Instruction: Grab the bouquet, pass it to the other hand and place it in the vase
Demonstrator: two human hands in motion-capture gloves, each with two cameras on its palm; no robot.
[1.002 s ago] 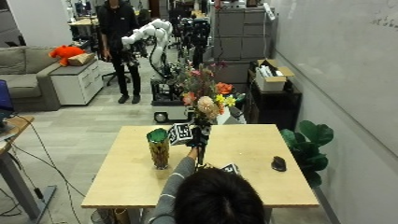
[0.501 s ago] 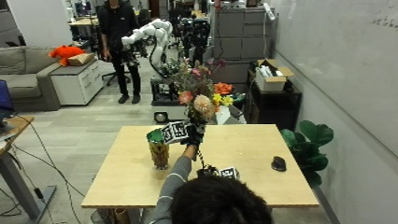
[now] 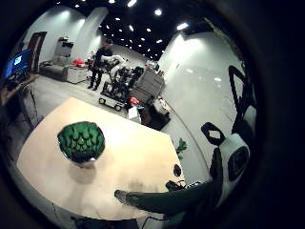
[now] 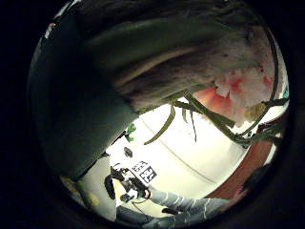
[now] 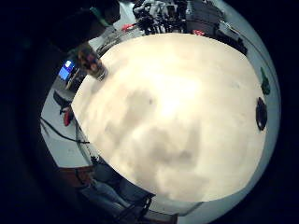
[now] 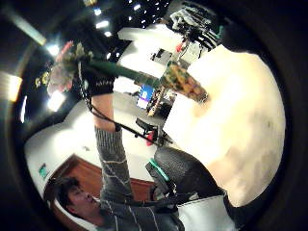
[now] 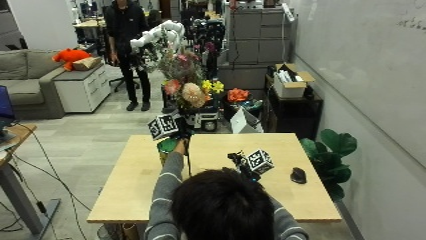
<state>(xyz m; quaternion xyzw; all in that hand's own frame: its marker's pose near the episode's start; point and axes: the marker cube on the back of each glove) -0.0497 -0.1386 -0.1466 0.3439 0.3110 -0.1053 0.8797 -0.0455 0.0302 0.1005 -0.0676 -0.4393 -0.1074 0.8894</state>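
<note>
At the tabletop (image 7: 213, 200), a person lifts the bouquet (image 7: 188, 85) high in the left hand (image 7: 174, 131), fingers curled round its stems, seemingly to bring them above the green vase (image 7: 168, 147) near the left edge. The right hand (image 7: 247, 165) hovers low over bare wood; its fingers are hidden. A mouse (image 7: 298, 175) lies well apart.
</note>
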